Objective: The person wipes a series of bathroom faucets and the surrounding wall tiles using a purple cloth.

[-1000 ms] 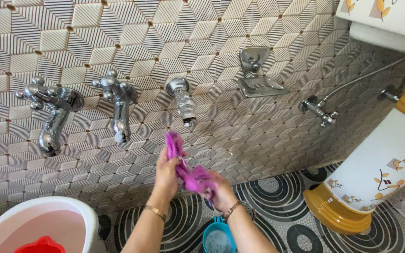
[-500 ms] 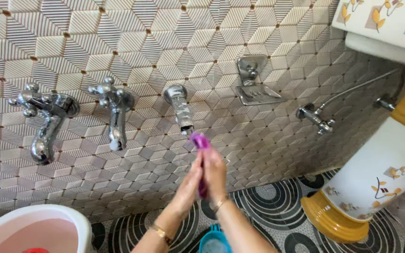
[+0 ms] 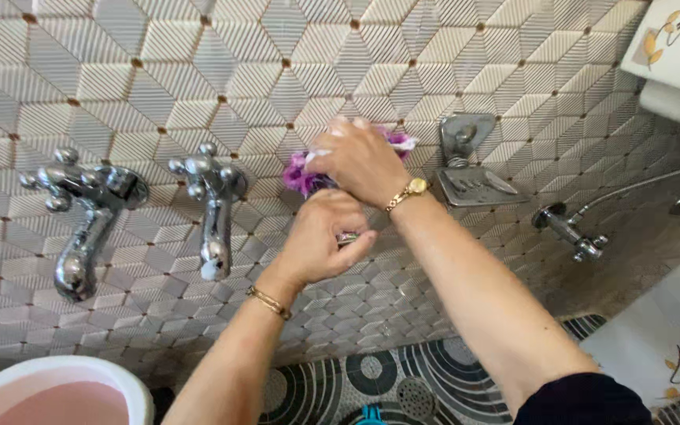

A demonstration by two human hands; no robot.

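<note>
Your right hand (image 3: 360, 161) clenched on purple cloth (image 3: 302, 178), pressing it against tap on tiled wall (image 3: 198, 71), likely to wipe it; your left hand (image 3: 320, 240) cupped round tap spout (image 3: 348, 237) below, apparently steadying; soap dish (image 3: 478, 185) just beside.
</note>
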